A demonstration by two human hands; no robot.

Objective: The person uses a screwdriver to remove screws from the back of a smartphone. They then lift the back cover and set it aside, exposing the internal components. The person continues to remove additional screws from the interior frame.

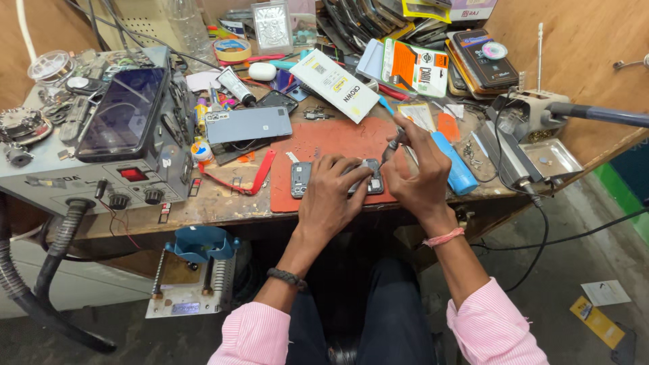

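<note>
Down on the red work mat (318, 145), an opened phone (336, 180) lies flat with its back cover off and its inner parts showing. The mat sits on the wooden table (223, 203), near its front edge. The left hand (332, 195) rests on top of the phone, palm down, fingers spread over its middle and pressing it to the mat; its grip is a flat hold on the phone rather than a closed fist. The right hand (416, 177) is just beside it, at the right end of the phone, with its grip pinched around a thin screwdriver (392, 147). The tool is tilted, and its tip points down at the phone's right end; whether the tip actually touches the phone cannot be told.

Just right of the right hand lies a blue cylinder (454, 162), partly on the mat's edge. Behind the mat, a grey phone (248, 124) lies face down, and a white flat box (334, 84) lies at a slant beyond it. To the left stands a grey machine with knobs (101, 179), with a dark tablet (123, 111) lying on top of it. At the far right of the table sits a small metal tray (554, 157). A red strip (260, 172) curls off the left edge of the mat.
</note>
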